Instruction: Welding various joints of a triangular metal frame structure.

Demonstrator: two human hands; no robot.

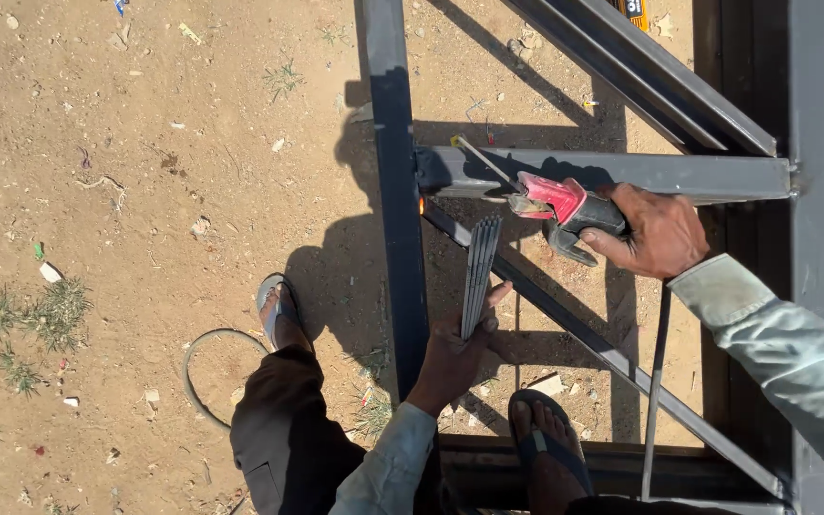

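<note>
My right hand [655, 232] grips a red and black welding electrode holder [565, 205]. A thin rod [482, 160] sticks out of it toward the upright grey steel post [395, 191], beside a horizontal bar [641, 174]. A small orange glow [422, 204] shows at the joint of post and bar. My left hand [455, 355] holds a bundle of several grey welding rods [479, 272] upright, just right of the post and above a thin diagonal bar [584, 343].
The steel frame stands over sandy ground [145, 191] with small weeds and litter. My feet in sandals [277, 303] [545, 443] rest on either side of the post. A dark cable [655, 391] hangs from the holder. A curved cable [204, 353] lies on the dirt.
</note>
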